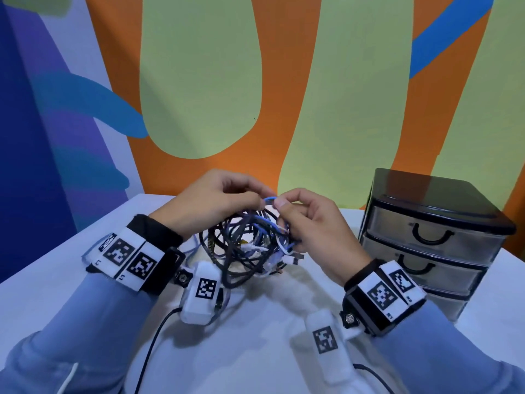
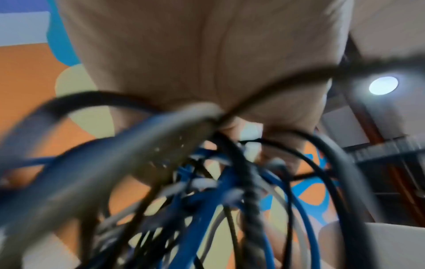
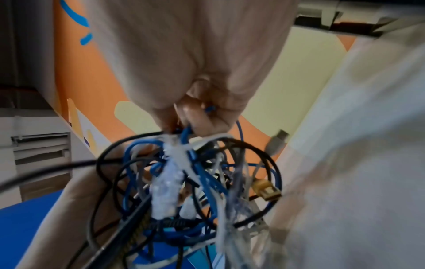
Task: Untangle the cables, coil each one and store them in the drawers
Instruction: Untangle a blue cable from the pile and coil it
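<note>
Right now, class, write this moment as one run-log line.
stage: untangling | left hand: grips cable tangle | right hand: pinches blue cable | drawers: all closed | coiled: none

The left hand (image 1: 216,200) and the right hand (image 1: 309,220) are meeting fingertip to fingertip, both pinching with curled fingers, wrists raised.
</note>
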`<state>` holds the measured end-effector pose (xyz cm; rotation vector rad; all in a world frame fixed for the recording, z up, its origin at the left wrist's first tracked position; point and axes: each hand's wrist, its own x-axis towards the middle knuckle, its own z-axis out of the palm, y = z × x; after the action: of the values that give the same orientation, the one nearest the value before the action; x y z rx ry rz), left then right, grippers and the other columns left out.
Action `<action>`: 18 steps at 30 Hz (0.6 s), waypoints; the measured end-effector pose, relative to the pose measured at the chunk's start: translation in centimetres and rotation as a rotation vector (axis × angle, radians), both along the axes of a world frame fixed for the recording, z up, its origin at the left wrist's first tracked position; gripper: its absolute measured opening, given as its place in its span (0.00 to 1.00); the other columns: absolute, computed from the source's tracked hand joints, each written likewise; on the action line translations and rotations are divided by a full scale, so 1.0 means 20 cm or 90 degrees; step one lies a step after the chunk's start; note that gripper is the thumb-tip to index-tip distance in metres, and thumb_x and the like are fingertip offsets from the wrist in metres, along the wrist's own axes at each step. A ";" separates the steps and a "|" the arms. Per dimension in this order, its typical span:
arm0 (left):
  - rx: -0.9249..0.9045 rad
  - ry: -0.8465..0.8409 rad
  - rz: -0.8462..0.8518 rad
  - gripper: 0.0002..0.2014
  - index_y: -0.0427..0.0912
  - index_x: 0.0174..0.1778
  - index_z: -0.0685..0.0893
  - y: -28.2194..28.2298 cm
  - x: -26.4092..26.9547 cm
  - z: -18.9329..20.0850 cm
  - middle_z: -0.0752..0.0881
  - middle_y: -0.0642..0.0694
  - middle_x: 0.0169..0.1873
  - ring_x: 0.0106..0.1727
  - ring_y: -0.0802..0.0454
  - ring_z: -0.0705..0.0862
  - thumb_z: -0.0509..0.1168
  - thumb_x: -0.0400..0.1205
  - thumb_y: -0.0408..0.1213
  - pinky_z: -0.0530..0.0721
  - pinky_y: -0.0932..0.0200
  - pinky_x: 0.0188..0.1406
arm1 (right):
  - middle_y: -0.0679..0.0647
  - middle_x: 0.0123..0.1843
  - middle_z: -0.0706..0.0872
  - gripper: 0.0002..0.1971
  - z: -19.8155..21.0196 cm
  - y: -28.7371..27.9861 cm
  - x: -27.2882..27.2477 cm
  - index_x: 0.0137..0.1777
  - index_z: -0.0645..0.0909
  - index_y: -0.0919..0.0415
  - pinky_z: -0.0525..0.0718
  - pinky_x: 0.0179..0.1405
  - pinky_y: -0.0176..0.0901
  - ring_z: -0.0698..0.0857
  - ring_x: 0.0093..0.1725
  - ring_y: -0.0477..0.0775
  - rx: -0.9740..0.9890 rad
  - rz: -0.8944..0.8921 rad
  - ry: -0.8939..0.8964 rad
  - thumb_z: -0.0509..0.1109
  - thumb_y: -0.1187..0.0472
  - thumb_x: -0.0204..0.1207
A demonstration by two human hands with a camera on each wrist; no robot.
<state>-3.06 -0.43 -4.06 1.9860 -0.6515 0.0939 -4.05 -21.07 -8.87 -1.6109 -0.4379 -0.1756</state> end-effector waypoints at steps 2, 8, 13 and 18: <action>-0.007 0.019 0.006 0.10 0.46 0.52 0.96 0.01 0.00 0.00 0.94 0.33 0.48 0.45 0.49 0.91 0.72 0.80 0.31 0.86 0.53 0.53 | 0.56 0.31 0.83 0.08 0.01 0.01 -0.01 0.53 0.80 0.58 0.69 0.21 0.37 0.67 0.21 0.49 0.033 -0.009 0.009 0.66 0.54 0.91; -0.013 0.014 -0.018 0.17 0.40 0.41 0.93 -0.02 0.00 -0.02 0.88 0.23 0.42 0.40 0.40 0.82 0.75 0.81 0.52 0.76 0.44 0.48 | 0.63 0.31 0.82 0.07 0.04 0.01 -0.04 0.56 0.76 0.51 0.70 0.17 0.37 0.67 0.19 0.51 0.042 -0.015 -0.015 0.64 0.48 0.91; -0.108 -0.107 0.062 0.18 0.39 0.38 0.91 -0.05 0.01 -0.03 0.78 0.43 0.28 0.32 0.50 0.74 0.71 0.87 0.48 0.70 0.54 0.37 | 0.62 0.33 0.83 0.09 0.02 0.00 -0.02 0.51 0.81 0.59 0.72 0.18 0.40 0.72 0.23 0.54 -0.032 0.009 -0.035 0.71 0.54 0.88; -0.295 -0.057 0.109 0.17 0.36 0.42 0.89 -0.06 0.03 -0.04 0.86 0.36 0.29 0.28 0.45 0.82 0.68 0.90 0.46 0.82 0.57 0.31 | 0.57 0.44 0.89 0.04 0.02 -0.02 0.00 0.50 0.86 0.58 0.77 0.28 0.47 0.72 0.33 0.56 -0.191 0.003 -0.066 0.75 0.67 0.81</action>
<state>-2.47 -1.66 -4.85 1.5894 -0.4640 0.4034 -4.12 -21.37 -8.42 -1.9001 -0.5679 -0.1969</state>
